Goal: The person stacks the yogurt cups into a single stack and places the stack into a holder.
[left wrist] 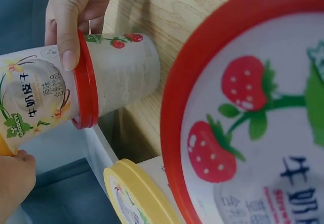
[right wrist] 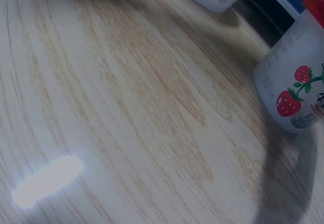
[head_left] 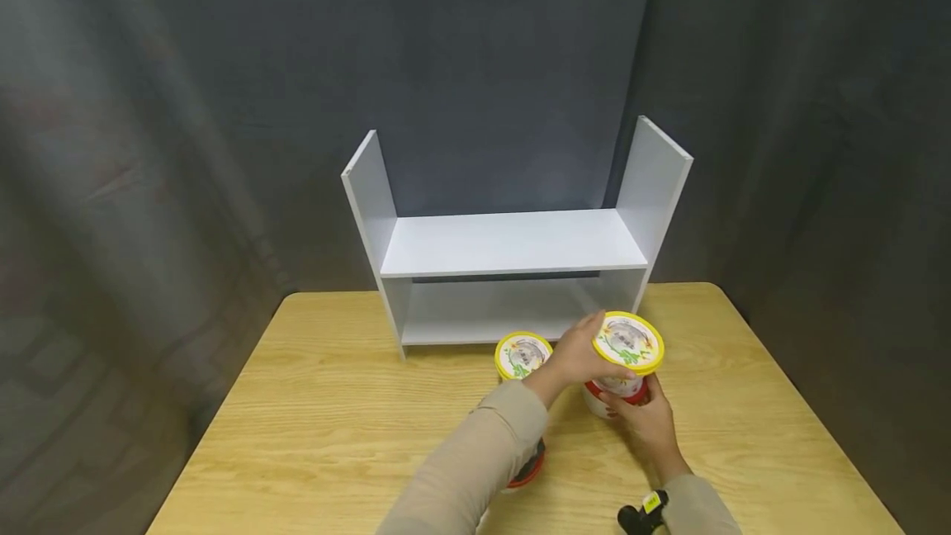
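In the head view, a yellow-lidded tub (head_left: 627, 338) stands stacked on a red-lidded strawberry tub (head_left: 596, 404), right in front of the shelf. My left hand (head_left: 583, 353) grips the upper tub around its yellow lid. Lower down, my right hand (head_left: 652, 421) holds the stack where the two tubs meet. The left wrist view shows the right thumb (left wrist: 68, 47) across the red lid's edge and the base of the upper tub (left wrist: 38, 90). Strawberries show on the lower tub (right wrist: 296, 82) in the right wrist view, where neither hand appears.
A white two-level shelf (head_left: 513, 242) stands at the back of the wooden table (head_left: 319, 419). Another yellow-lidded tub (head_left: 523, 355) is left of the stack. Nearer, a red-lidded tub (left wrist: 243, 82) is mostly behind the left sleeve in the head view. Dark curtains (head_left: 505, 64) surround the table.
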{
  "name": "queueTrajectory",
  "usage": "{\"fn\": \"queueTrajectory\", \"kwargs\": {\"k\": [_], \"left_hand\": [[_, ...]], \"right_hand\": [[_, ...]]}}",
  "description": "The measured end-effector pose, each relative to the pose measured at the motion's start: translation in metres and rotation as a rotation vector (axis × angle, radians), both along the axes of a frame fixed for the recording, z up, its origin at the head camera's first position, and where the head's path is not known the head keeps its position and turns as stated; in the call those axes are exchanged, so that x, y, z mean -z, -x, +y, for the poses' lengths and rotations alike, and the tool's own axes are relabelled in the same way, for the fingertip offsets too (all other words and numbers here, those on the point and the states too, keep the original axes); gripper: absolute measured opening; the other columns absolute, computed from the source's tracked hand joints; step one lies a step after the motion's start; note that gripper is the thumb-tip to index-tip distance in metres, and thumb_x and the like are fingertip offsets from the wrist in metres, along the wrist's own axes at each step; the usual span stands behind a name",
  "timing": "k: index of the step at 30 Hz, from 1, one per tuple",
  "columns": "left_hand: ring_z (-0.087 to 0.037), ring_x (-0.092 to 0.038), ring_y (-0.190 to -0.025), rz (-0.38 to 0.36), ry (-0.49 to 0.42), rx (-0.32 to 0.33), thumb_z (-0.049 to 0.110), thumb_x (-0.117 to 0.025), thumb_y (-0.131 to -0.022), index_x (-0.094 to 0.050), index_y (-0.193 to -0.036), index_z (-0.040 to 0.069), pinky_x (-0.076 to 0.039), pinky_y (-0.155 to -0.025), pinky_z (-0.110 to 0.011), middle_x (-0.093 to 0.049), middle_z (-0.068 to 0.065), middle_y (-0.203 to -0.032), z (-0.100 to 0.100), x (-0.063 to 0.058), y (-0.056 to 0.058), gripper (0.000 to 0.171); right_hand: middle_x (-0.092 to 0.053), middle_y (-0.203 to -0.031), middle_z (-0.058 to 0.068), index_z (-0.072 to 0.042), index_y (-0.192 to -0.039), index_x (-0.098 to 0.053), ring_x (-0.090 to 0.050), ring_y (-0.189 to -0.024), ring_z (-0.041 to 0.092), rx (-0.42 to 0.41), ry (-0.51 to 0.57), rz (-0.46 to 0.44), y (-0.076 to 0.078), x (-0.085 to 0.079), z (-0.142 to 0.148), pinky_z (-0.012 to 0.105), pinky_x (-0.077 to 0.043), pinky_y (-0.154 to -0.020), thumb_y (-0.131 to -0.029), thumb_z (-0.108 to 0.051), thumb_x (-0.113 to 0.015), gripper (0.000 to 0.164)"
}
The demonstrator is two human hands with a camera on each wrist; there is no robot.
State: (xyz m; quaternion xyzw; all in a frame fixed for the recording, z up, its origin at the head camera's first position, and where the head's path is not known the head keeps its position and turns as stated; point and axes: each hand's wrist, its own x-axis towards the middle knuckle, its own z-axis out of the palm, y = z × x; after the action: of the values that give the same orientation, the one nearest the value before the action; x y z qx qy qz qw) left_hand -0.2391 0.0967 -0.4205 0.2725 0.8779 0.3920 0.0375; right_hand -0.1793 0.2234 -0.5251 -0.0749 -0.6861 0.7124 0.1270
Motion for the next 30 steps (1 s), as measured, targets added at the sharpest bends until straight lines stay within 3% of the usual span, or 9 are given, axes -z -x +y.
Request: {"fn": "queueTrajectory", "kwargs": {"k": [5, 12, 19, 22, 30], "left_hand": [[-0.015, -0.024, -0.124, 0.005, 0.029, 0.012, 0.038, -0.079, -0.055, -0.024, -0.136, 0.006, -0.025, -0.098, -0.024, -0.027, -0.004, -0.138, 0.000, -0.004, -0.001, 0.103], [-0.016, -0.012, -0.128, 0.017, 0.056, 0.064, 0.039, -0.079, -0.056, -0.020, -0.137, 0.006, -0.017, -0.101, -0.027, -0.019, -0.005, -0.141, -0.011, -0.016, -0.003, 0.106], [-0.010, -0.015, -0.127, -0.118, -0.066, 0.021, 0.036, -0.079, -0.057, -0.022, -0.137, 0.022, -0.021, -0.101, -0.032, -0.018, 0.009, -0.141, -0.037, -0.025, -0.014, 0.099], [-0.011, -0.018, -0.126, -0.141, -0.081, 0.000, 0.038, -0.079, -0.056, -0.021, -0.137, 0.026, -0.024, -0.100, -0.035, -0.018, 0.011, -0.140, -0.050, -0.025, -0.019, 0.101], [-0.018, -0.023, -0.125, -0.046, -0.053, 0.029, 0.039, -0.075, -0.062, -0.022, -0.137, 0.023, -0.025, -0.099, -0.038, -0.023, 0.003, -0.139, -0.082, -0.019, -0.035, 0.094]], "right_hand": [[-0.051, -0.095, 0.002, -0.017, -0.116, -0.039, -0.056, -0.075, 0.009, -0.003, 0.032, 0.026, -0.001, -0.001, -0.002, 0.027, -0.051, -0.058, -0.070, -0.004, -0.070, 0.057], [-0.047, -0.104, -0.001, -0.017, -0.123, -0.036, -0.049, -0.091, 0.004, 0.017, -0.055, 0.002, -0.002, -0.001, 0.000, 0.017, -0.047, -0.069, -0.070, -0.011, -0.072, 0.064], [-0.044, -0.110, -0.001, -0.016, -0.127, -0.033, -0.046, -0.097, 0.005, 0.032, -0.081, -0.035, -0.001, -0.002, 0.001, 0.013, -0.043, -0.075, -0.069, -0.013, -0.073, 0.071], [-0.044, -0.111, 0.001, -0.016, -0.128, -0.033, -0.046, -0.096, 0.005, 0.040, -0.069, -0.047, -0.003, -0.003, 0.001, 0.014, -0.043, -0.074, -0.068, -0.014, -0.073, 0.072], [-0.043, -0.111, 0.005, -0.015, -0.127, -0.032, -0.047, -0.095, 0.007, 0.024, -0.025, -0.021, -0.004, -0.003, 0.001, 0.020, -0.048, -0.069, -0.068, -0.010, -0.073, 0.072]]}}
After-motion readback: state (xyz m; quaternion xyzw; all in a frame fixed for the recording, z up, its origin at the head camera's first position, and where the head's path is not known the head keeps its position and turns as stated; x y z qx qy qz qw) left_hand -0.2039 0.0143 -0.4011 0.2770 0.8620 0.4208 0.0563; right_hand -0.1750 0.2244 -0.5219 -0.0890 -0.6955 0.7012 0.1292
